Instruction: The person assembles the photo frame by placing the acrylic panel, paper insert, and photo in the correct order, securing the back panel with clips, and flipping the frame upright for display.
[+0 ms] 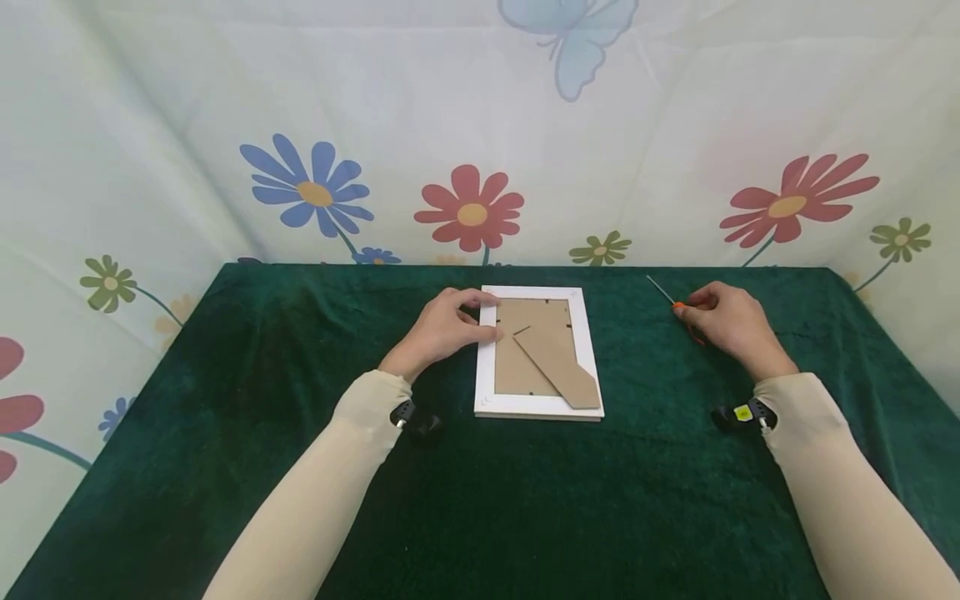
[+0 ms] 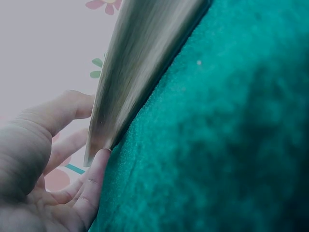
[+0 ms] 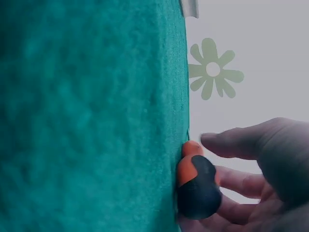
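Note:
A white picture frame lies face down on green cloth, showing its brown backing board and a slanting stand leg. My left hand holds the frame's left edge, thumb and index finger on the white border. In the left wrist view, a lower finger of the left hand touches the frame's side near the cloth. To the right, my right hand holds a screwdriver by its handle, shaft pointing to the back left. The orange-and-black handle is close to the cloth.
Green velvety cloth covers the table. A white curtain with printed flowers and a butterfly hangs behind and at both sides. A dark wrist device is on the left wrist, another on the right.

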The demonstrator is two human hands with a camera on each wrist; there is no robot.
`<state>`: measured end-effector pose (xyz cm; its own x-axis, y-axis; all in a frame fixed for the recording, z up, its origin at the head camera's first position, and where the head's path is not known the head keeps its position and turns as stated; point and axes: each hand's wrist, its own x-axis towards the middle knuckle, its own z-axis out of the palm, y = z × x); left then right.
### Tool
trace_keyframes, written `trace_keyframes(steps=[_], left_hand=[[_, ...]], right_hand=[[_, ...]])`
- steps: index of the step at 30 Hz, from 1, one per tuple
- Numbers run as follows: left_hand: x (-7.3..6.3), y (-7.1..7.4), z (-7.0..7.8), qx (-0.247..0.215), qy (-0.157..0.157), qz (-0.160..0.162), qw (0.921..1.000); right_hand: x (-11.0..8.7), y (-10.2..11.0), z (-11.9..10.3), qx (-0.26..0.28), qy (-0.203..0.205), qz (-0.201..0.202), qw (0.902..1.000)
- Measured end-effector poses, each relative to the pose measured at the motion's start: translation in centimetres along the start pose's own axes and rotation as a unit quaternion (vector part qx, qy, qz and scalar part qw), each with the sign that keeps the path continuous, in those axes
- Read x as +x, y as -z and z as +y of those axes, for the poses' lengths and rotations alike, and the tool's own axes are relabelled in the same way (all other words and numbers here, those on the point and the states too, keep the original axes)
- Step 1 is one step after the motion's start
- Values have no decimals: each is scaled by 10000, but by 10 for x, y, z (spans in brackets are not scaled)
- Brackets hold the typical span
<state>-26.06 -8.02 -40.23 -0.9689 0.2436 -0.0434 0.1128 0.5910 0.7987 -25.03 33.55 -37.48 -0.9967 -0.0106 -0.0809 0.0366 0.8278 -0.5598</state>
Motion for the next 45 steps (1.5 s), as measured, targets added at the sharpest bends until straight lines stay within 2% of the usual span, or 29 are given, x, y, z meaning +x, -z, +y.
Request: trace_keyframes(steps=[4, 7, 14, 20, 26, 31, 38, 45], left_hand=[[1, 0, 0, -50, -59, -74, 9999], [0, 1, -1, -60, -134, -117, 9998], [-1, 3, 2, 31, -183, -85, 9998], [-2, 6, 6, 321, -98, 26, 9994], [-9, 10, 8, 430, 66, 14, 9991], [-11, 11, 9, 522, 164, 75, 9985], [-12, 4, 5, 429, 272, 257, 9984], [-14, -1, 3, 303, 231, 499, 9980]], right_hand=[[-7, -4, -10, -96, 522, 690, 9962], [-12, -9, -23, 36, 793, 858, 9931], [-19, -23, -51, 389, 1040, 612, 9919], [-19, -35, -70, 610, 968, 261, 9931], [-16, -46, -82, 994, 977, -29, 9902], [-11, -55, -90, 1154, 824, -271, 9895], [-5, -71, -101, 1083, 489, -332, 9924], [-7, -81, -105, 708, 683, -188, 9950]])
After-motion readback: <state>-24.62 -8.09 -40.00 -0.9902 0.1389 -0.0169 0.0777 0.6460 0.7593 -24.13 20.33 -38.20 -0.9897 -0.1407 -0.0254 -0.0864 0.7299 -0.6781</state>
